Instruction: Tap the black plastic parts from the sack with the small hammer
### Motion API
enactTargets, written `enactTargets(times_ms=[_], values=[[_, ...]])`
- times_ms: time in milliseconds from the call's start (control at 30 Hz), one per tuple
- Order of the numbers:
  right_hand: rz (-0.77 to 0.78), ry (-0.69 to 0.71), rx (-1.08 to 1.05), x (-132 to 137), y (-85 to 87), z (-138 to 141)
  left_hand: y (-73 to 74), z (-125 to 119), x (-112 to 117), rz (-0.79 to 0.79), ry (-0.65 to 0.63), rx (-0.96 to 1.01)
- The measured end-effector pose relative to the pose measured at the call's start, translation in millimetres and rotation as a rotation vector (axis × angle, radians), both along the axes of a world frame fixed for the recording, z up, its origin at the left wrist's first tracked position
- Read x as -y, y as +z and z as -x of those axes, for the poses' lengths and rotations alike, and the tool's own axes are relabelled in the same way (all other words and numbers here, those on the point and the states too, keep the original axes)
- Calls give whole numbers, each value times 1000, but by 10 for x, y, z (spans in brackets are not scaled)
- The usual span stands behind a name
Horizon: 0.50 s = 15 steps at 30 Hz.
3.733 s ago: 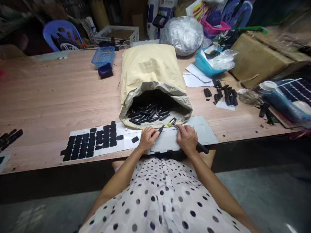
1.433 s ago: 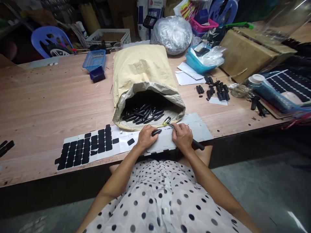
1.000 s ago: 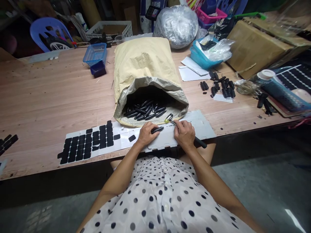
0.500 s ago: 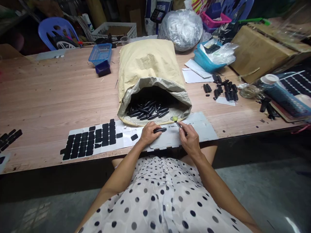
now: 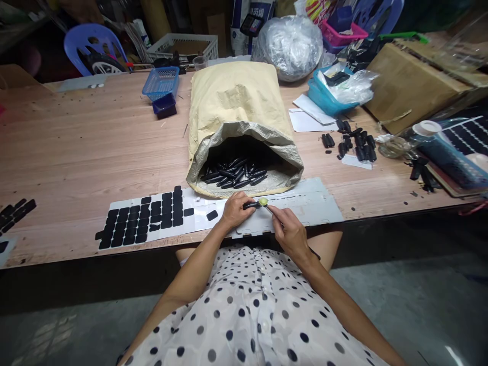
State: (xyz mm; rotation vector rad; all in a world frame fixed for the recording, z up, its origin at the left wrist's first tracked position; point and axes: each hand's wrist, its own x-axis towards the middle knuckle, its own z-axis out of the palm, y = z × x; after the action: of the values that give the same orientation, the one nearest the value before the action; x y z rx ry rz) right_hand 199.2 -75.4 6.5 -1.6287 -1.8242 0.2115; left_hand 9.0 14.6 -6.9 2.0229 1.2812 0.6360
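Note:
My left hand is closed around a slim black pen-like piece above a grey-white board at the table's front edge. In my right hand is a thin dark stick tool with a rounded yellow-green tip. That tip meets or overlaps the right end of the black piece; actual contact is hard to make out. Directly behind my hands, a beige sack lies with its mouth facing me, and several similar black pieces rest inside it.
Rows of black rounded patches lie on white sheets to the left. Blue baskets stand at the back left. On the right are small black parts, a turquoise basket, a cardboard box and a clear jar.
My right hand has moved left, bringing the yellow-green tip from beside the sack's mouth to the end of the black piece. My left hand keeps its hold on the piece.

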Motion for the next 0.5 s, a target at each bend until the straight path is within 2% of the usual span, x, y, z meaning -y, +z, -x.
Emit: enactTargets(times_ms=[133,367,500], values=[[-2,0,-31,-19,37,11,-2,-9,0,-4,-8,4],[-17,84,-58,-16,34,111,-30,-6,-4,-19,-8,22],[-63,15,-50,-129,36,11,-31,0,-2,-9,-8,35]])
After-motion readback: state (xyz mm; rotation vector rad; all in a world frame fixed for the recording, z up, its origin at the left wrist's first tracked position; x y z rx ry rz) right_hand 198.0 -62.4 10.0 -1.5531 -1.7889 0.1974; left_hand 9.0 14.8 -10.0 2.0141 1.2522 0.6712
